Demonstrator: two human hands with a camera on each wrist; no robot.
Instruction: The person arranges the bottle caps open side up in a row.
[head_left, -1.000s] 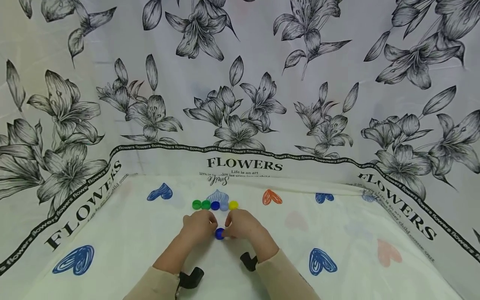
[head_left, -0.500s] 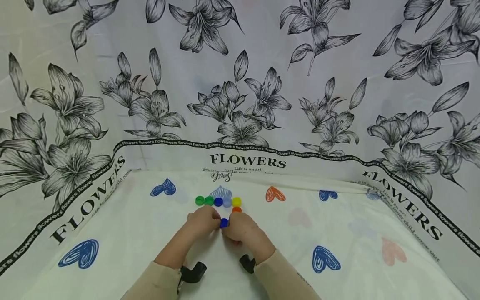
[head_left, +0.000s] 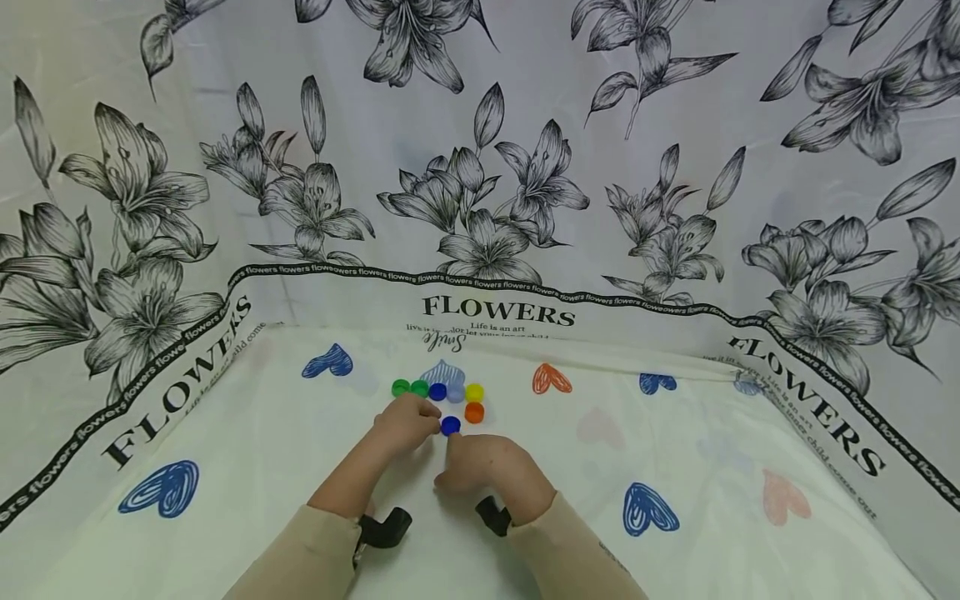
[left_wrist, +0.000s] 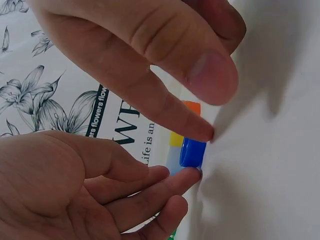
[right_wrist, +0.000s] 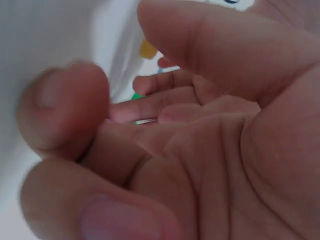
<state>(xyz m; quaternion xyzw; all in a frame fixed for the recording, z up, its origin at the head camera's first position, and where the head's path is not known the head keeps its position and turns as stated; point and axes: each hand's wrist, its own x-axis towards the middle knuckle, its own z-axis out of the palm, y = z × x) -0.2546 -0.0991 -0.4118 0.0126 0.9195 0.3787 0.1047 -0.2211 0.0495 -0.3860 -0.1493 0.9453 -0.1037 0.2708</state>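
On the cloth lies a blue bottle cap (head_left: pixel 450 426), between my two hands. Fingertips of my left hand (head_left: pixel 405 422) touch its left side, with the fingers fairly straight. My right hand (head_left: pixel 491 467) reaches its near side with an extended index finger, while its other fingers bend loosely. In the left wrist view, fingertips of both hands meet the edge of the blue cap (left_wrist: pixel 193 152). Just beyond, an orange cap (head_left: pixel 474 412) sits below a yellow cap (head_left: pixel 474 392). The right wrist view shows mostly palm and fingers, hiding the blue cap.
Left of the yellow cap runs a row: a light blue cap (head_left: pixel 455 392), a dark blue cap (head_left: pixel 437 392) and two green caps (head_left: pixel 401 388). Black wrist mounts (head_left: pixel 386 528) stick out under both sleeves. A flower-printed curtain (head_left: pixel 322 142) rises behind the heart-printed cloth (head_left: pixel 300 450).
The near blue cap has moved away from me, closer to the row. My right hand has loosened and drawn back slightly, uncovering the orange cap. The head view has tilted down a little.
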